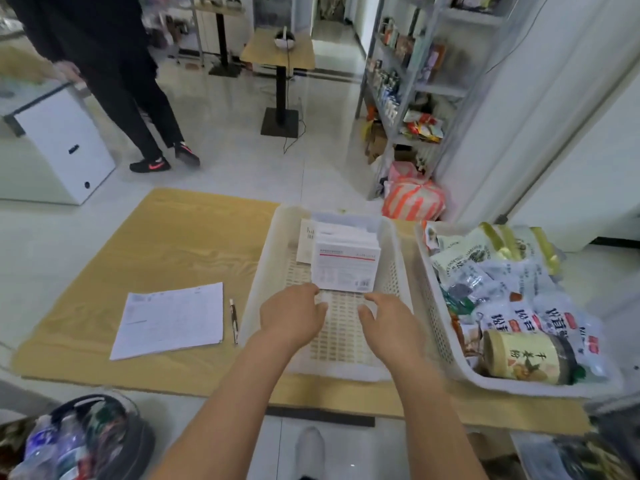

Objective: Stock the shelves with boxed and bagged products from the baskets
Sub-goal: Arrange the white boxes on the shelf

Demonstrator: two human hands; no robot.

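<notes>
Reaching, head view: left hand (pixel 294 313) and right hand (pixel 389 322) are both inside the white basket (pixel 260 292). Fingertips sit at the lower edge of the stack of white boxes (pixel 344 268), which stands on edge at the basket's far end. Fingers loosely apart, nothing clamped; can't tell if the left tips touch the front box.

My call for the step: one palm on each short side of the stack, squeeze evenly, lift straight up so the rear boxes don't fan out or snag the far wall.

Second basket (pixel 437 317), holding bagged products (pixel 512 282) and a jar (pixel 524 356), sits just beside on the right, so keep the right elbow in. Paper (pixel 169 317) and pen (pixel 233 320) lie on the table (pixel 173 244) to the left.

Shelves (pixel 408 84) are ahead-right, with a striped bag (pixel 412 199) on the floor at their foot. Another person (pixel 121 81) stands far left, open floor between.
</notes>
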